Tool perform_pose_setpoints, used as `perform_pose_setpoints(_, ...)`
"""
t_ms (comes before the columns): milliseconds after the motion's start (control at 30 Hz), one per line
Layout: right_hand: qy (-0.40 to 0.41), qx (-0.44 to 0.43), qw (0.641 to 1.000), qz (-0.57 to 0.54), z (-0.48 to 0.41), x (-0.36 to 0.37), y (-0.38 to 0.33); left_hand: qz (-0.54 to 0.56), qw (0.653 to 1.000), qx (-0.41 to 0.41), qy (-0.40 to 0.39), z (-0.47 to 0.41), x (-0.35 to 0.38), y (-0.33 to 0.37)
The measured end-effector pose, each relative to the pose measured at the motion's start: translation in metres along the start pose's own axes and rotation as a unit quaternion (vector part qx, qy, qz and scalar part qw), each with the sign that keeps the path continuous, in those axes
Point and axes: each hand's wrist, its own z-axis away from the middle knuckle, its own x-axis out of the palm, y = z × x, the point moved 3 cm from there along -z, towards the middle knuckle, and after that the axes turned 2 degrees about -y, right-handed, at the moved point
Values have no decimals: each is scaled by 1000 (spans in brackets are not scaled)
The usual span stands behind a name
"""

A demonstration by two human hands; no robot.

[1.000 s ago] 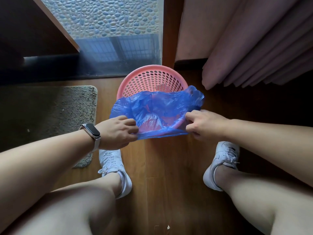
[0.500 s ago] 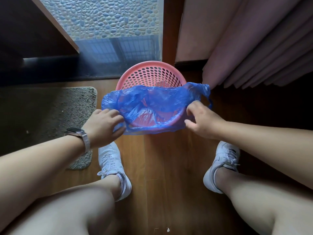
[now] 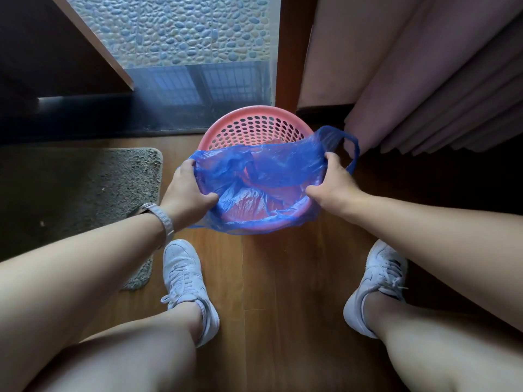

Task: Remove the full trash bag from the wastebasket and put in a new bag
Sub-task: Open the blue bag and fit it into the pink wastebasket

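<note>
A pink perforated wastebasket stands on the wooden floor in front of me. A thin blue plastic bag is spread open over its near half, its near edge folded over the basket's front rim and its body sagging inside. My left hand grips the bag's left edge at the rim, and my right hand grips the right edge. One bag handle loop sticks out past my right hand. The basket's far inner wall is still bare.
A grey shaggy mat lies on the floor to the left. Pink curtains hang at the right, close to the basket. A dark sill and glass door stand behind the basket. My two white sneakers flank the floor below.
Both hands moved apart and forward along the basket's sides, stretching the bag mouth wider. The bag's near edge now wraps the front rim, and the bag has sunk deeper inside.
</note>
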Motion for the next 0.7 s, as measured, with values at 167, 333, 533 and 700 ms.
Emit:
perform_pose_setpoints(167,-24,48,998,13,7,0,24,34,996,-21,-77,11,5,-6)
perform_pose_setpoints(333,-58,53,991,105,15,-8,36,37,992,-30,-116,21,7,-9)
perform_pose_setpoints(533,-129,19,961,243,18,-22,44,-46,990,1,-134,28,8,-17)
perform_pose_setpoints(700,-151,-27,958,244,27,-22,41,-31,995,14,-94,21,0,-15)
